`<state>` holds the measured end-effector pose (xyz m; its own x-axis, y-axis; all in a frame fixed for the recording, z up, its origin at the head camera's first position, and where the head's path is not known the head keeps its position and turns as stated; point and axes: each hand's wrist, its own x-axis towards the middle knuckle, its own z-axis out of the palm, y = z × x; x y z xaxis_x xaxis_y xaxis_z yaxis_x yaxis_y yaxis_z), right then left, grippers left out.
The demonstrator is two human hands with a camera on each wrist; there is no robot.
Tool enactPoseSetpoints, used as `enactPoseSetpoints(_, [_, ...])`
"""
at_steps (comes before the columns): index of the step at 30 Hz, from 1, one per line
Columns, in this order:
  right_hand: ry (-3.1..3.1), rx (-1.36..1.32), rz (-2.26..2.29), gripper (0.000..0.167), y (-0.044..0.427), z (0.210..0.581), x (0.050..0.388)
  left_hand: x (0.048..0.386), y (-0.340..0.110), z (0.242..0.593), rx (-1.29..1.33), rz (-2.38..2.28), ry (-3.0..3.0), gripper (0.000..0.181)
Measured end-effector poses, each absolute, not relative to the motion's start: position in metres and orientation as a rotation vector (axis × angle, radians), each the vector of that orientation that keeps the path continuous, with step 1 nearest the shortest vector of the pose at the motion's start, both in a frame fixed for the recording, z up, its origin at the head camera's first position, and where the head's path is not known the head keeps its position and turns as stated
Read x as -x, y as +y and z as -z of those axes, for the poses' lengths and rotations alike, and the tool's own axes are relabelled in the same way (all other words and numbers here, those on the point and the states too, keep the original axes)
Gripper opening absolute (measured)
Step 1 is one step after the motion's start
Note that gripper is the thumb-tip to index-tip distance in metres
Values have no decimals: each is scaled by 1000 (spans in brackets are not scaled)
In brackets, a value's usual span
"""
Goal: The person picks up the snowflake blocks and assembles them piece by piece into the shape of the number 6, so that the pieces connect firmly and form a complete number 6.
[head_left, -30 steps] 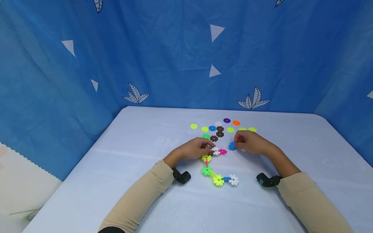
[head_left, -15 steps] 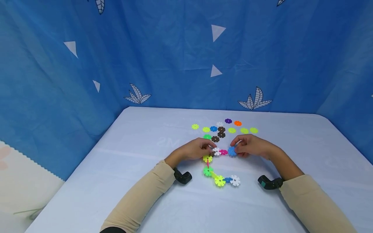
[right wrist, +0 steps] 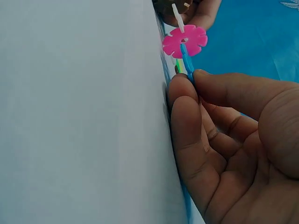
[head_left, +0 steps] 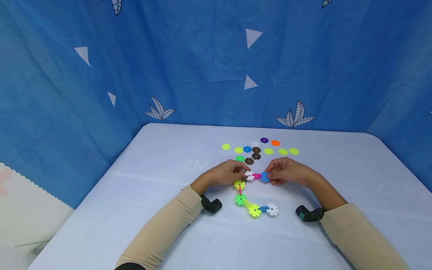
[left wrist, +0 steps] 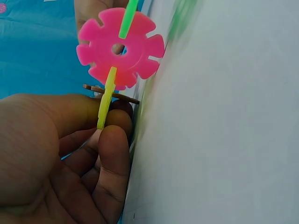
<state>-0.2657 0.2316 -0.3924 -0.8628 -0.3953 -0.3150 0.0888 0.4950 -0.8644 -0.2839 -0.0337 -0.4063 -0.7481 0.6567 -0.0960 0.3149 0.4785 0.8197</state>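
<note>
My left hand (head_left: 227, 172) pinches a chain of interlocking plastic snowflake discs near its white disc (head_left: 249, 176) and brown disc (right wrist: 167, 5); the exact contact is hidden. A pink disc (head_left: 257, 176) links the white disc to a blue disc (head_left: 264, 177). My right hand (head_left: 287, 170) pinches that blue disc between thumb and fingers, its edge in the pink disc's slot. From the left hand the chain bends toward the near side through a yellow disc (head_left: 239, 185), another pink disc (left wrist: 100, 42) and a green disc (head_left: 240, 199), ending at a white disc (head_left: 272, 209).
Behind the hands, loose discs lie flat on the white table (head_left: 168, 157): brown ones (head_left: 249, 161), yellow ones (head_left: 268, 151), a purple one (head_left: 264, 140), an orange one (head_left: 275, 143) and several others. A blue patterned curtain (head_left: 202, 67) hangs behind the table.
My right hand has moved left and toward the near side with the blue disc, which now meets the pink disc. The left hand has stayed nearly still.
</note>
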Motion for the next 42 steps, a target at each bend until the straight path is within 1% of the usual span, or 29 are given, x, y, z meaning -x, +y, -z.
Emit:
enactPoseSetpoints(7, [2227,238,1420,15,232,398,268,283,-34,406,-826,-1162,2355,27])
enactPoseSetpoints(14, [2278,251,1390,16,226,395,266,282,-35,404,-815,-1168,2383,26])
enactPoseSetpoints(27, [2310,226,1364,13,218,394,267,282,-36,404,-805,-1167,2398,24])
enactPoseSetpoints(35, [2283,213,1384,17,220,397,266,283,-36,406,-816,-1144,2369,24])
enactPoseSetpoints(42, [2272,241,1383,20,222,396,266,286,-37,408,-849,-1147,2295,32])
